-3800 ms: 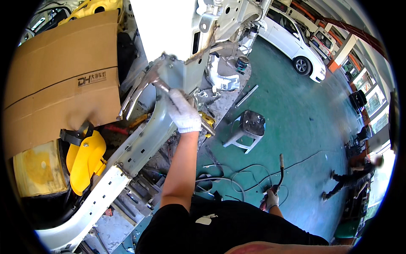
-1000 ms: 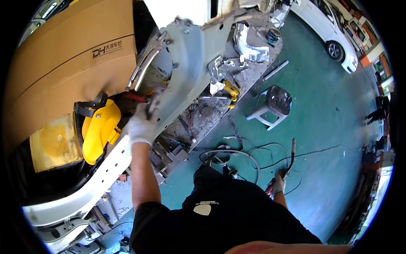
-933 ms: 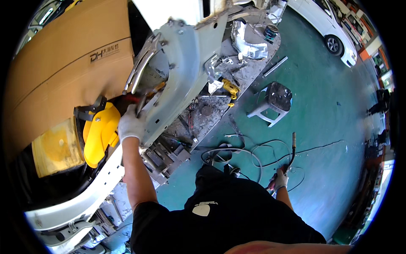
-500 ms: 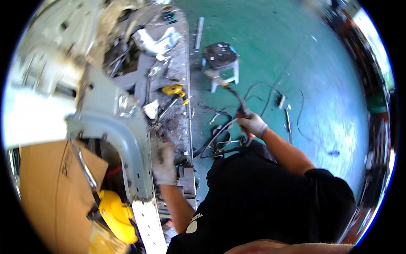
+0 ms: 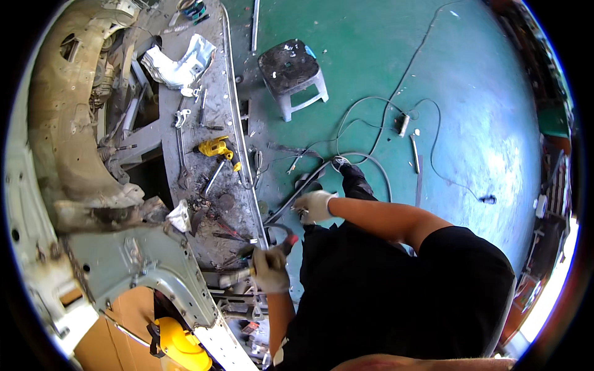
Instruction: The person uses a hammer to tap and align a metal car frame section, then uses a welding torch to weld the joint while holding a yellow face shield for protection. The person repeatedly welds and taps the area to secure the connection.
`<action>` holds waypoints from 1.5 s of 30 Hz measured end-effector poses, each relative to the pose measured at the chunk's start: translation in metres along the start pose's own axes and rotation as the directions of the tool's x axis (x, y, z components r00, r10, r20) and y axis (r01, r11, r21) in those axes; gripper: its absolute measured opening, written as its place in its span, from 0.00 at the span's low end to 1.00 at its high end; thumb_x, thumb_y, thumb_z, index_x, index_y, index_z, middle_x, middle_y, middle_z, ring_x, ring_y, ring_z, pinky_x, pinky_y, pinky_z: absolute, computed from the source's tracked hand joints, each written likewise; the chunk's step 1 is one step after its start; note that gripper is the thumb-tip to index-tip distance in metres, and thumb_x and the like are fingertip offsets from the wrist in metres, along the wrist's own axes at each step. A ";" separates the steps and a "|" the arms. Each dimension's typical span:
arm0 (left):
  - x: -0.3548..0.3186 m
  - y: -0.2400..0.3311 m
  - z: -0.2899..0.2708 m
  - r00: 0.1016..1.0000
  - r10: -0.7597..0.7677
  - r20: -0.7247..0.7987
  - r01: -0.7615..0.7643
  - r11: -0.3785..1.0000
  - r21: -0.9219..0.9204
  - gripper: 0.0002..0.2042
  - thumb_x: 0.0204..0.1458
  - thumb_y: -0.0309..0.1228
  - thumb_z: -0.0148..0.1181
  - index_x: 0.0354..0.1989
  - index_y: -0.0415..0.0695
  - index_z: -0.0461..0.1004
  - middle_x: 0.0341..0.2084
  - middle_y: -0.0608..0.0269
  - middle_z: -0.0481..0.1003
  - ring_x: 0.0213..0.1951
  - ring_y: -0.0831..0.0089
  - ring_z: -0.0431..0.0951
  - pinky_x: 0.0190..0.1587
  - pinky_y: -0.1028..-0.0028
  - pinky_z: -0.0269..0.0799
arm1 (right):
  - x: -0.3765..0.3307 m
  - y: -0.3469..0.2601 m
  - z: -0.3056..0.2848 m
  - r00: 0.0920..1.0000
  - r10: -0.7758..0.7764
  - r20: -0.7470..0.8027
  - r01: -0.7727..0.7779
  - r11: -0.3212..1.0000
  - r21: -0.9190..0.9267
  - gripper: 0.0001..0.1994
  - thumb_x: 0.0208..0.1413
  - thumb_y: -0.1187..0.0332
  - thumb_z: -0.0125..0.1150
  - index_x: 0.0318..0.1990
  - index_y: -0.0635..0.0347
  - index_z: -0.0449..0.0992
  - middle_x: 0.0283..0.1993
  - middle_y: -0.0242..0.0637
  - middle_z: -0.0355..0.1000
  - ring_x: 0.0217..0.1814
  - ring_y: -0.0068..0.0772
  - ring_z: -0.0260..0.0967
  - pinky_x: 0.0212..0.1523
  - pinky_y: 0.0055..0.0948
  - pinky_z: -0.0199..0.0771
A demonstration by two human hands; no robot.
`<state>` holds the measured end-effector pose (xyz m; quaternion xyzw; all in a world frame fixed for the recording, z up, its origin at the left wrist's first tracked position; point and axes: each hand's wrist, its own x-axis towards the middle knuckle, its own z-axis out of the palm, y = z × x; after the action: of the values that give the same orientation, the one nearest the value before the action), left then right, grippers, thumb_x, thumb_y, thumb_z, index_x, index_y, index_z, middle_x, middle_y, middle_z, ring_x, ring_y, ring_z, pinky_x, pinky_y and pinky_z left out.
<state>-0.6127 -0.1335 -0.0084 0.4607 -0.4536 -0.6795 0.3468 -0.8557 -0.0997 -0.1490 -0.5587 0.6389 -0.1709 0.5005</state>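
Observation:
In my gloved left hand (image 5: pixel 270 270) is a welding torch (image 5: pixel 232 278), gripped near its neck. Its pale nozzle points left over the bench edge, and a red part of its handle (image 5: pixel 291 239) sticks out on the right. My gloved right hand (image 5: pixel 314 207) is beside the thick grey cable (image 5: pixel 289 203), with its fingers curled. Something small and dark shows at its fingertips, too little to name. Close to my left hand stands a grey-green car body panel (image 5: pixel 139 256) with a curved opening.
A yellow tool (image 5: pixel 215 147), a ratchet wrench (image 5: pixel 181 148) and a bent silvery panel (image 5: pixel 181 62) lie on the dirty bench. Beyond it stands a stool (image 5: pixel 291 65). Cables (image 5: pixel 387 123) trail over the green floor. A yellow welding helmet (image 5: pixel 179 346) sits at lower left.
The torch has passed from my right hand to my left. My right hand has come in toward my body, and my left hand has shifted right and down. The view has turned.

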 end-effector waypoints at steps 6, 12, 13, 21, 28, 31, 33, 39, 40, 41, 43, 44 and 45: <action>-0.071 -0.041 0.032 0.568 -0.269 -0.778 0.171 0.963 -0.208 0.26 0.72 0.44 0.51 0.18 0.53 0.55 0.12 0.73 0.53 0.18 0.76 0.58 0.35 0.68 0.66 | 0.155 0.209 -0.157 0.855 0.508 -0.103 -0.518 0.837 -0.173 0.29 0.55 0.45 0.63 0.60 0.49 0.81 0.60 0.46 0.81 0.59 0.54 0.80 0.60 0.51 0.82; -0.108 -0.035 0.099 0.483 -0.257 -0.837 0.402 0.914 -0.049 0.25 0.73 0.41 0.49 0.19 0.50 0.57 0.13 0.71 0.54 0.19 0.74 0.61 0.42 0.64 0.72 | 0.312 0.277 -0.311 0.901 0.313 -0.299 -0.388 0.892 -0.233 0.33 0.59 0.44 0.62 0.65 0.56 0.78 0.63 0.53 0.79 0.65 0.57 0.77 0.67 0.51 0.76; -0.106 -0.035 0.107 0.436 -0.275 -0.857 0.407 0.910 -0.084 0.25 0.74 0.43 0.49 0.20 0.50 0.58 0.13 0.71 0.54 0.19 0.75 0.60 0.49 0.61 0.74 | 0.337 0.297 -0.325 0.884 0.283 -0.373 -0.372 0.908 -0.194 0.32 0.59 0.44 0.61 0.65 0.56 0.78 0.64 0.52 0.78 0.66 0.56 0.76 0.67 0.50 0.76; -0.093 -0.034 0.153 0.238 -0.326 -0.915 0.559 0.816 -0.146 0.26 0.73 0.44 0.54 0.19 0.52 0.59 0.14 0.72 0.55 0.19 0.76 0.58 0.29 0.70 0.62 | 0.407 0.298 -0.358 0.877 0.386 -0.285 -0.456 0.855 -0.247 0.33 0.57 0.53 0.60 0.68 0.62 0.74 0.72 0.53 0.71 0.75 0.53 0.68 0.76 0.43 0.68; -0.093 -0.040 0.163 0.731 -0.024 -0.682 0.656 0.301 0.692 0.22 0.73 0.42 0.52 0.23 0.48 0.66 0.17 0.65 0.68 0.22 0.69 0.68 0.32 0.68 0.65 | 0.407 0.329 -0.367 0.921 0.289 -0.262 -0.364 0.877 -0.312 0.32 0.52 0.50 0.67 0.62 0.59 0.80 0.62 0.57 0.78 0.65 0.56 0.77 0.68 0.45 0.76; -0.125 -0.057 0.144 0.382 -0.302 -0.874 0.648 0.762 0.020 0.21 0.72 0.39 0.52 0.23 0.46 0.66 0.16 0.64 0.68 0.22 0.71 0.69 0.34 0.68 0.68 | 0.375 0.315 -0.322 0.915 0.246 -0.321 -0.361 0.855 -0.373 0.27 0.56 0.52 0.66 0.57 0.61 0.81 0.57 0.59 0.79 0.61 0.62 0.77 0.62 0.51 0.79; -0.136 -0.060 0.132 0.428 -0.315 -0.847 0.590 0.807 -0.002 0.19 0.72 0.30 0.51 0.23 0.42 0.67 0.17 0.65 0.71 0.24 0.75 0.71 0.35 0.68 0.69 | 0.345 0.326 -0.290 0.948 0.260 -0.184 -0.316 0.835 -0.450 0.23 0.57 0.54 0.63 0.54 0.61 0.83 0.58 0.59 0.79 0.62 0.61 0.76 0.66 0.49 0.78; -0.166 -0.070 0.085 0.380 -0.311 -0.871 0.432 0.892 -0.130 0.21 0.68 0.41 0.59 0.22 0.43 0.71 0.16 0.63 0.72 0.21 0.73 0.72 0.37 0.68 0.72 | 0.221 0.333 -0.183 0.875 0.391 -0.285 -0.469 0.831 -0.299 0.25 0.65 0.51 0.56 0.62 0.56 0.78 0.62 0.59 0.76 0.63 0.63 0.75 0.64 0.55 0.76; -0.180 -0.069 0.080 0.335 -0.295 -0.895 0.448 0.885 -0.124 0.21 0.67 0.40 0.59 0.22 0.43 0.70 0.16 0.63 0.71 0.21 0.74 0.71 0.35 0.68 0.71 | 0.182 0.295 -0.164 0.897 0.309 -0.316 -0.395 0.882 -0.256 0.25 0.64 0.52 0.58 0.64 0.53 0.77 0.63 0.55 0.77 0.63 0.63 0.75 0.62 0.57 0.76; -0.177 -0.065 0.059 0.346 -0.301 -0.888 0.383 0.910 -0.159 0.20 0.67 0.40 0.60 0.21 0.43 0.70 0.16 0.65 0.69 0.21 0.74 0.70 0.32 0.69 0.69 | 0.160 0.331 -0.151 0.940 -0.028 -0.340 -0.102 0.928 -0.359 0.24 0.64 0.55 0.59 0.64 0.51 0.77 0.65 0.50 0.76 0.65 0.61 0.73 0.64 0.55 0.74; -0.180 -0.060 0.026 0.445 -0.212 -0.870 0.370 0.928 -0.037 0.20 0.65 0.38 0.62 0.21 0.43 0.69 0.16 0.63 0.69 0.20 0.73 0.70 0.29 0.68 0.67 | 0.102 0.336 -0.121 0.953 -0.158 -0.260 -0.012 0.835 -0.550 0.17 0.62 0.60 0.60 0.55 0.53 0.83 0.59 0.48 0.78 0.63 0.55 0.72 0.65 0.50 0.71; -0.185 -0.065 0.005 0.456 -0.232 -0.859 0.327 0.942 -0.080 0.19 0.65 0.38 0.62 0.22 0.43 0.69 0.16 0.63 0.69 0.20 0.73 0.70 0.29 0.68 0.67 | 0.074 0.332 -0.106 0.979 -0.148 -0.143 0.000 0.696 -0.718 0.18 0.65 0.60 0.56 0.57 0.55 0.82 0.57 0.44 0.80 0.60 0.50 0.75 0.63 0.46 0.75; -0.196 -0.072 -0.014 0.446 -0.261 -0.856 0.289 0.947 -0.138 0.19 0.65 0.37 0.63 0.22 0.43 0.69 0.16 0.62 0.70 0.20 0.72 0.70 0.28 0.67 0.66 | 0.035 0.282 -0.094 0.974 0.055 -0.218 -0.158 0.857 -0.490 0.15 0.63 0.61 0.59 0.52 0.55 0.83 0.55 0.45 0.80 0.60 0.52 0.74 0.63 0.47 0.73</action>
<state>-0.5382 0.0615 -0.0168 0.8102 -0.1472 -0.3968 0.4056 -1.0824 -0.0731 -0.3427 -0.6140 0.7374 -0.0241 0.2803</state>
